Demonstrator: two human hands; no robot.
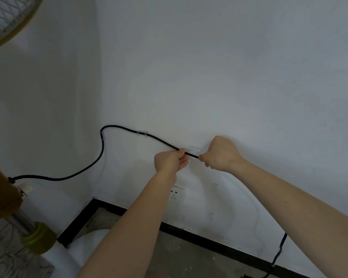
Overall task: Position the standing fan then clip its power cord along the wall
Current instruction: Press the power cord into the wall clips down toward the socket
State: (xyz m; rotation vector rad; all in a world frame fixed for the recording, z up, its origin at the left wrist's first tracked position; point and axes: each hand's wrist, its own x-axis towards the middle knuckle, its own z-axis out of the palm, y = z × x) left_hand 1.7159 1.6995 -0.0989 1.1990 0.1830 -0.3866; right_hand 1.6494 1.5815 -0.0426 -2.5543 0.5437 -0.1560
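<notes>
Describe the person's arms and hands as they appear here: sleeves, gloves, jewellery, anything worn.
Both arms come up from the bottom edge, bare along all that shows. No sleeve is in view on either one. The left hand and right hand wear no gloves, and no watch, bracelet or ring is visible. The fingers are mostly curled out of sight, so a ring there cannot be ruled out.

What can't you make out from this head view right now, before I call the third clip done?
- Third clip: whether the cord sits in it; too small, blurred, between the left hand and right hand.
- Cord past the right hand: hidden by the right forearm until near the floor.
- Plug: cut off by the bottom edge.
- Wall socket: partly hidden by the left forearm.
- Fan: head and base cut off by the left edge.
</notes>
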